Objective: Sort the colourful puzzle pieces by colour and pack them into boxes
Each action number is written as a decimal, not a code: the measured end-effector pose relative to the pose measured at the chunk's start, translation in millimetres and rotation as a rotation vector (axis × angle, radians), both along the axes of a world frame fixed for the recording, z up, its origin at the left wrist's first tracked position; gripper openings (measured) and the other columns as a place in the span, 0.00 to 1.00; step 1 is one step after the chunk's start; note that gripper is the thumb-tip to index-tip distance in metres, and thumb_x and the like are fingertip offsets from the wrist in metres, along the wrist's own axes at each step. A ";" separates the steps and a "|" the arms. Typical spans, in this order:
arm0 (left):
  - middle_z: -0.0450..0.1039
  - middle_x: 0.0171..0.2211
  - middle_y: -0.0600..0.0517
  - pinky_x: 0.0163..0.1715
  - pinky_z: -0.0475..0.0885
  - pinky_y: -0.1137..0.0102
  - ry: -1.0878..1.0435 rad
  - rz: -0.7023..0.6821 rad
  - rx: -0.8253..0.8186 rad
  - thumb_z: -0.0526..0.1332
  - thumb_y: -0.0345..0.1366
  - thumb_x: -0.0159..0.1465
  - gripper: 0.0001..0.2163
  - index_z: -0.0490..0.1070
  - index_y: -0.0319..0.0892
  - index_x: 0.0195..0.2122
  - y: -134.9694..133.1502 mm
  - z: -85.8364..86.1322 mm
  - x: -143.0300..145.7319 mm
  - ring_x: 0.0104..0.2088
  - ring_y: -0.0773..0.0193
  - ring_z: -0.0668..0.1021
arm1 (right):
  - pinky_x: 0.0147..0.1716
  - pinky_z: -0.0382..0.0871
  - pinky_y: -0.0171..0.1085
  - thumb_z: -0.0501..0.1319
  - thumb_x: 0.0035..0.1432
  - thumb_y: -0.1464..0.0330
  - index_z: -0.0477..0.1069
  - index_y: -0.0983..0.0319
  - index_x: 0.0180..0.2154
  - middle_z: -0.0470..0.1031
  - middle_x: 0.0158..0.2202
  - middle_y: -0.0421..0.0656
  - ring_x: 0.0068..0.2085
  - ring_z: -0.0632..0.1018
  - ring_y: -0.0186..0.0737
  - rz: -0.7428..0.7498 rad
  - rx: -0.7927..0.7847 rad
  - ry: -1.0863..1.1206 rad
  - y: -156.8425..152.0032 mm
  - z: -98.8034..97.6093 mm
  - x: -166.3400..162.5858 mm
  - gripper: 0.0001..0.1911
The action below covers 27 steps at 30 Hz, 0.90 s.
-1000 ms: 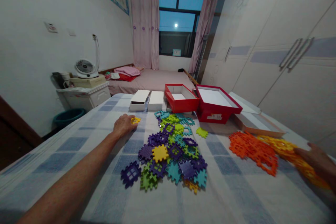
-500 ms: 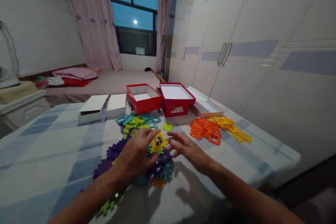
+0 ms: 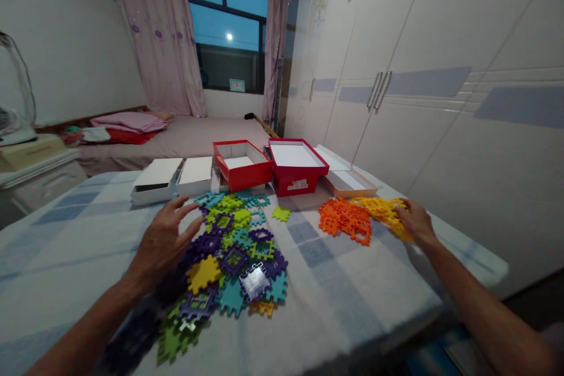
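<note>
A mixed heap of notched plastic building pieces (image 3: pixel 233 258) in purple, teal and green lies in front of me. A yellow piece (image 3: pixel 204 274) and a clear, shiny piece (image 3: pixel 255 282) rest on top of it. Over the heap's left side is my left hand (image 3: pixel 163 241), fingers apart and holding nothing. Far to the right, my right hand (image 3: pixel 415 222) has its fingers closed on a yellow notched piece (image 3: pixel 400 226) at the end of the yellow pile (image 3: pixel 379 208). My palm hides part of that pile. Beside it lies an orange pile (image 3: pixel 346 218).
Behind the pieces stand a red box (image 3: pixel 247 175), a magenta box (image 3: pixel 299 181), two white boxes (image 3: pixel 157 176) and a shallow tray (image 3: pixel 350 191). A lone green piece (image 3: pixel 281 214) lies between the piles. The tablecloth's front edge (image 3: pixel 374 335) falls away at the lower right.
My hands, close together over the heap with a yellow piece between them, have parted. The left moved left and opened; the right swung right to the yellow pile.
</note>
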<state>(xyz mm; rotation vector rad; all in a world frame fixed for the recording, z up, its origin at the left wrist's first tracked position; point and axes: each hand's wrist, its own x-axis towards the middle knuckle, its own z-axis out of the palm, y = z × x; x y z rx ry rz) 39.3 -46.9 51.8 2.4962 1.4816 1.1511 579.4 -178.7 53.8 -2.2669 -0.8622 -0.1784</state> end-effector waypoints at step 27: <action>0.70 0.52 0.46 0.57 0.63 0.58 -0.079 -0.092 -0.163 0.49 0.45 0.64 0.19 0.73 0.42 0.47 16.9 -41.9 -17.5 0.55 0.57 0.69 | 0.53 0.63 0.45 0.52 0.58 0.65 0.67 0.60 0.50 0.71 0.51 0.47 0.52 0.70 0.44 1.158 -0.025 -0.144 97.3 2.0 -242.5 0.19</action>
